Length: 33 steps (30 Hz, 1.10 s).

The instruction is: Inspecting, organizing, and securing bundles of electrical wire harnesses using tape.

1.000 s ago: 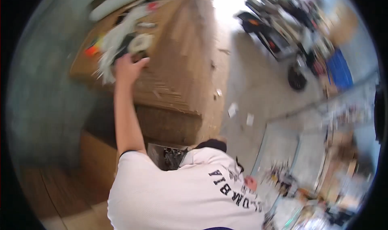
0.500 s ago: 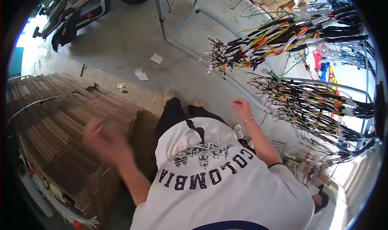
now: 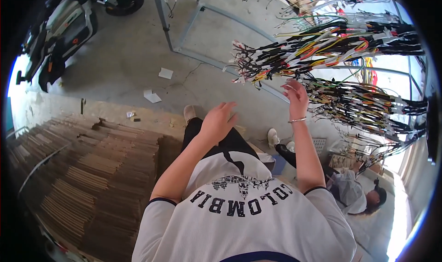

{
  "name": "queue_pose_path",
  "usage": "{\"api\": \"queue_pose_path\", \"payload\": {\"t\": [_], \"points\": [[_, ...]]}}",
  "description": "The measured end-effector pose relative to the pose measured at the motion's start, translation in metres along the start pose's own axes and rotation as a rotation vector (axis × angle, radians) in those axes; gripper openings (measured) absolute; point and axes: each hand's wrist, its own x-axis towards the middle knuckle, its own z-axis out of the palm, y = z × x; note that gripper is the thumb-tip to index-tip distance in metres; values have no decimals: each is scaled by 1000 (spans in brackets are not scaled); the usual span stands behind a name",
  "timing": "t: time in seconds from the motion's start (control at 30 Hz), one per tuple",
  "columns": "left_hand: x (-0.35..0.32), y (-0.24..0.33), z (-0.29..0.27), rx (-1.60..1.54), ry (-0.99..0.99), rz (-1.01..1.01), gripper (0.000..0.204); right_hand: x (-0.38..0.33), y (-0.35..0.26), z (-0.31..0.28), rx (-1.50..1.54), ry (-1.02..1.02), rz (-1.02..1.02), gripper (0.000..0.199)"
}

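Observation:
My right hand [image 3: 295,95] is raised with fingers spread, its fingertips next to the lower bundle of black and coloured wire harnesses [image 3: 363,103] hanging from a metal rack; a bracelet sits on that wrist. My left hand [image 3: 218,120] hovers open over my dark trousers, holding nothing. An upper bundle of multicoloured wire harnesses [image 3: 317,46] hangs just above my right hand.
A large stack of flattened cardboard sheets [image 3: 87,170] lies at my left. A metal frame [image 3: 207,36] stands on the concrete floor ahead, with paper scraps [image 3: 159,85] near it. A scooter [image 3: 69,27] is parked at the top left. Another person [image 3: 354,193] sits low at the right.
My view has swung from the cardboard stack toward the wire rack. My left hand has left the cardboard and lifted in front of me; my right hand has risen to the harnesses.

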Motion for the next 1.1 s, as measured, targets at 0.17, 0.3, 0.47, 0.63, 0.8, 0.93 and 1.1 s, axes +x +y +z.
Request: {"api": "queue_pose_path", "payload": {"t": [0.17, 0.3, 0.47, 0.63, 0.8, 0.93, 1.1], "points": [[7, -10, -13, 22, -80, -5, 35, 4, 0, 7, 37, 76, -17, 29], [19, -17, -16, 33, -67, 34, 34, -2, -6, 15, 3, 149, -121, 43], [39, -4, -11, -50, -27, 68, 42, 0, -29, 37, 98, 166, -292, 78], [83, 24, 10, -201, 142, 267, 59, 8, -32, 48, 177, 203, -272, 70], [103, 31, 36, -247, 198, 376, 72, 8, -37, 48, 221, 126, -170, 52], [104, 31, 47, -254, 172, 320, 75, 2, -45, 48, 270, 65, -27, 33], [99, 30, 53, -238, 66, 318, 78, 3, -42, 58, 128, 132, -64, 40]]}}
